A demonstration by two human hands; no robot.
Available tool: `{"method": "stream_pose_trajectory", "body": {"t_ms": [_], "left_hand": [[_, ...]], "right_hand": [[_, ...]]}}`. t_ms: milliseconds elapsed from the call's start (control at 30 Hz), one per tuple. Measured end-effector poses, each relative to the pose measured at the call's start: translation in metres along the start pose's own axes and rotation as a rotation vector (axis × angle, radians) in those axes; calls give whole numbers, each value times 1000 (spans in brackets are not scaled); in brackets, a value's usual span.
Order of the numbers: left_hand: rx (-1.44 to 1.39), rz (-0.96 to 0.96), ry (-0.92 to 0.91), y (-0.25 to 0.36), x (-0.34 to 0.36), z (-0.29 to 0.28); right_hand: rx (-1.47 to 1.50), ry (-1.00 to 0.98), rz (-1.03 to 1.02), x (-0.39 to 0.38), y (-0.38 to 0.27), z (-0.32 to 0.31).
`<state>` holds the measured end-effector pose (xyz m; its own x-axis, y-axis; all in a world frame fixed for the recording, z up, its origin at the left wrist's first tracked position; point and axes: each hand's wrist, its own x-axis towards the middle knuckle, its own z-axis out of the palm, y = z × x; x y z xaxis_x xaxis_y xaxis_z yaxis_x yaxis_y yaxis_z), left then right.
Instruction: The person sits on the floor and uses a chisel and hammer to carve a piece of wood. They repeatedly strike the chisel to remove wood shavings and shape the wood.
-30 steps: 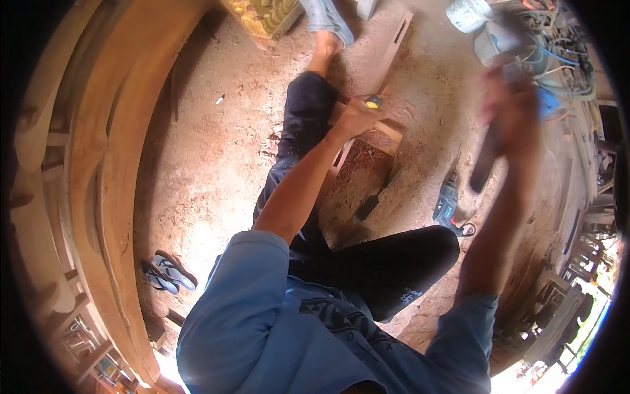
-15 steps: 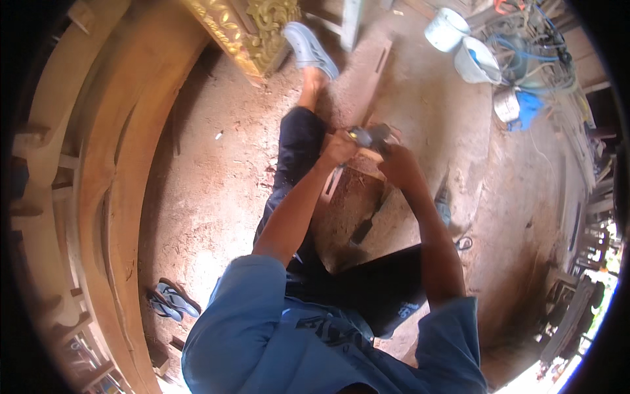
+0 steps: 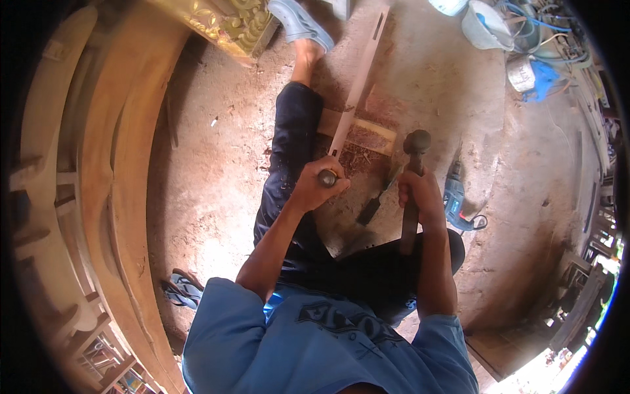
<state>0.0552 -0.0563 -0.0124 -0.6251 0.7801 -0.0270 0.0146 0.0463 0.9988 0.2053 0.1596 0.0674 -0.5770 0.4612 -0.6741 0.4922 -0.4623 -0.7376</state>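
Observation:
My left hand is closed round a chisel, seen from its round, dark handle end. Its blade is hidden under the fist, over the near end of a slotted wooden bar. That bar lies across a short wood block beside my outstretched left leg, with slots near both ends. To the right, my right hand grips a hammer by its shaft, dark head upward. The shaft runs down past my wrist. Between the hands, a dark-handled tool lies on the floor.
Wood shavings are scattered near the block. A blue power drill rests right of my right hand. Long timber planks stand at left, with sandals beside them. A gilded carved panel and a bucket are farther off.
My hands were close together over the bar; now they are apart and nearer my body. The hammer has moved right, upright in my right hand. The view has shifted slightly.

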Motion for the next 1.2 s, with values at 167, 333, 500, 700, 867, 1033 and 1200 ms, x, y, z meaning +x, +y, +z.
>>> {"method": "stream_pose_trajectory", "body": {"t_ms": [167,333,500,700,867,1033,1200], "left_hand": [[59,-7,-101,-9,34,-3],[-220,-369,-155,-29,127,-4],[-199,-346,-135,-39,115,-4],[-69,64,-132,-13,40,-8],[-237,-182,-193,-16,61,-5],[-164,154,45,34,60,6],[-535,378,-205,126,118,-72]], "right_hand": [[34,-86,-27,4,-16,17],[-38,-104,-38,9,-23,32],[8,-77,-13,14,-19,36],[0,-59,-23,17,-16,37],[-61,-45,8,14,-13,32],[-30,-18,31,17,-15,24],[77,-21,69,25,-21,25]]}}
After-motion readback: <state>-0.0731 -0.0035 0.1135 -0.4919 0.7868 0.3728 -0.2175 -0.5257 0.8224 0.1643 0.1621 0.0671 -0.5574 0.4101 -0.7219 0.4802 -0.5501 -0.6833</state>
